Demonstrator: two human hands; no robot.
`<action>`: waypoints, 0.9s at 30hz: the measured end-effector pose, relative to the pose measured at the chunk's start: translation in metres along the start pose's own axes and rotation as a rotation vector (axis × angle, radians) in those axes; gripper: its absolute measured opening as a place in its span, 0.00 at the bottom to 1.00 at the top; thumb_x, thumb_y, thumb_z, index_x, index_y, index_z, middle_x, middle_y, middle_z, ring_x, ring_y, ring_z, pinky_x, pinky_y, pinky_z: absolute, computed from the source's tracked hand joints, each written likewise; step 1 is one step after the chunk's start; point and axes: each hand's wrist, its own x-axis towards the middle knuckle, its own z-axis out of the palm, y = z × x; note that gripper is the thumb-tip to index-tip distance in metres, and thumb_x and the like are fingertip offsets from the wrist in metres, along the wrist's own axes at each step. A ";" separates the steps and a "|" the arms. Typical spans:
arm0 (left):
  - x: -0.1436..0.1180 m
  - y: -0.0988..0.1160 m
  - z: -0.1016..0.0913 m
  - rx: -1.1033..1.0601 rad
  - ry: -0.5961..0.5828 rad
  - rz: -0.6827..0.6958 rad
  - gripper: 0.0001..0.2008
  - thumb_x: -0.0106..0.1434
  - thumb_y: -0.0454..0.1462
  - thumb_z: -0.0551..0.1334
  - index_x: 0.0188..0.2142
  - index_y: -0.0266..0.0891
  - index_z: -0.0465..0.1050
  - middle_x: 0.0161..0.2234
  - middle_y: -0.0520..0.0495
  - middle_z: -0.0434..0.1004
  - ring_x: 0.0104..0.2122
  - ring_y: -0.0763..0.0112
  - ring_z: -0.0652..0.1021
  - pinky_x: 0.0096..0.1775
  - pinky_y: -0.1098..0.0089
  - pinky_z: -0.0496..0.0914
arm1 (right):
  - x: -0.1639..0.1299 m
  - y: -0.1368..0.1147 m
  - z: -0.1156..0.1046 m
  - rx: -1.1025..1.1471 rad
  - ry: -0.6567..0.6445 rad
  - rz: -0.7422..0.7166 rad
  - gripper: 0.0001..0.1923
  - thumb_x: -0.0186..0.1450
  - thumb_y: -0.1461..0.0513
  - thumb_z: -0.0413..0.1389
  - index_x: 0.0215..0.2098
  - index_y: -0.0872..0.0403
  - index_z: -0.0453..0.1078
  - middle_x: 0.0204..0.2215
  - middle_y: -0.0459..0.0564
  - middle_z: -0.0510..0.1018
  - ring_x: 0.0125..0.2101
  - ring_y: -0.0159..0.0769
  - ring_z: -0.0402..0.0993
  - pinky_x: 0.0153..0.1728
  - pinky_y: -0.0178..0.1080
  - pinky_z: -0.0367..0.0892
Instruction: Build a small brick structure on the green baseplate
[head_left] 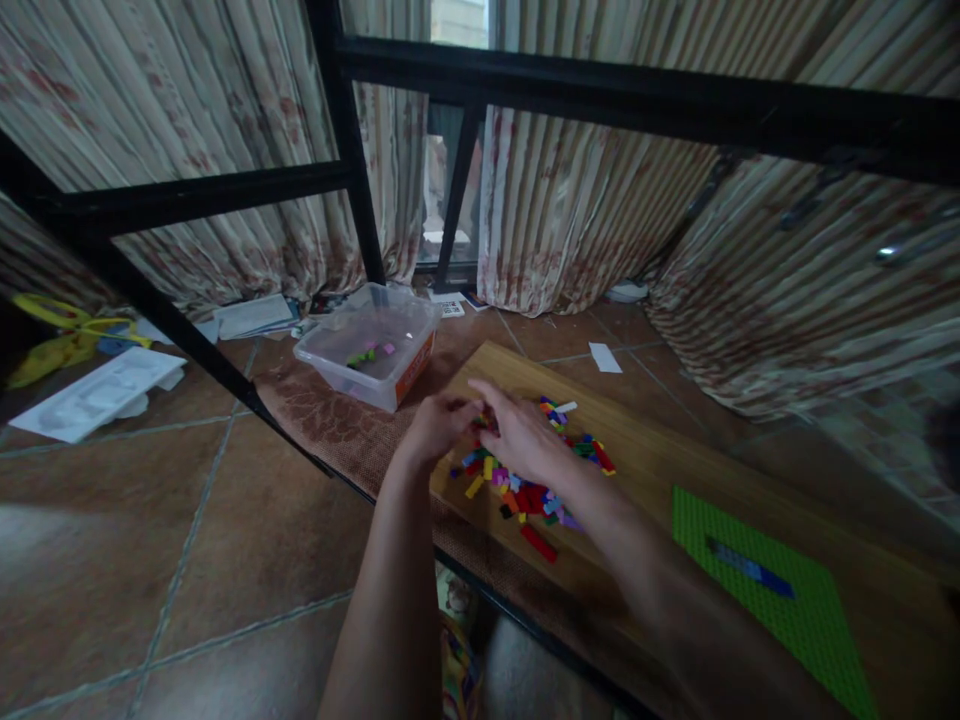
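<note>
This looks like a room in a home. Long striped curtains (570, 210) hang at 12 o'clock before a window, the floor (187, 540) has brown tiles, and loose papers (97, 395) lie on it at 9 o'clock beside a black metal frame (352, 150).

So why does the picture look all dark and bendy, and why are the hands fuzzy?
In the head view the light is dim, coming mostly through the curtain gap. The wide lens bends the black frame bars and tilts the floor. The left hand and right hand are motion-blurred over the bricks; the right edge smears most.
</note>
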 end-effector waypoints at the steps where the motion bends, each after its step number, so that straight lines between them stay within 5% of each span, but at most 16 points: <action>1: -0.002 0.003 0.002 -0.111 -0.091 0.010 0.15 0.54 0.45 0.65 0.29 0.32 0.76 0.20 0.52 0.71 0.21 0.78 0.68 0.24 0.76 0.60 | -0.007 0.002 -0.006 0.051 0.023 -0.016 0.35 0.61 0.67 0.55 0.65 0.52 0.52 0.49 0.53 0.75 0.46 0.40 0.73 0.48 0.41 0.65; 5: -0.009 0.017 0.017 -0.442 -0.229 -0.082 0.15 0.46 0.40 0.72 0.30 0.32 0.75 0.22 0.52 0.73 0.21 0.80 0.71 0.27 0.77 0.66 | -0.033 0.013 -0.018 0.356 0.176 -0.018 0.34 0.60 0.68 0.55 0.63 0.47 0.55 0.46 0.49 0.76 0.45 0.36 0.74 0.48 0.41 0.67; 11: -0.016 0.033 0.055 -0.750 -0.151 -0.167 0.13 0.44 0.33 0.73 0.30 0.33 0.73 0.25 0.50 0.76 0.25 0.75 0.77 0.33 0.73 0.73 | -0.057 0.025 -0.010 0.946 0.579 0.438 0.17 0.57 0.53 0.61 0.41 0.53 0.71 0.27 0.45 0.77 0.27 0.33 0.73 0.30 0.36 0.69; 18: -0.020 0.038 0.094 -0.875 -0.131 -0.167 0.10 0.45 0.33 0.72 0.25 0.32 0.73 0.22 0.53 0.73 0.21 0.81 0.73 0.28 0.78 0.68 | -0.062 0.029 -0.010 1.235 0.683 0.557 0.15 0.49 0.53 0.66 0.30 0.54 0.75 0.20 0.42 0.75 0.20 0.28 0.68 0.23 0.33 0.64; 27: -0.017 0.037 0.101 -0.902 -0.088 -0.259 0.05 0.49 0.29 0.69 0.26 0.32 0.73 0.21 0.53 0.72 0.20 0.84 0.71 0.28 0.80 0.68 | -0.068 0.041 -0.003 1.461 0.695 0.601 0.16 0.44 0.55 0.69 0.28 0.54 0.75 0.22 0.44 0.77 0.23 0.29 0.72 0.28 0.35 0.70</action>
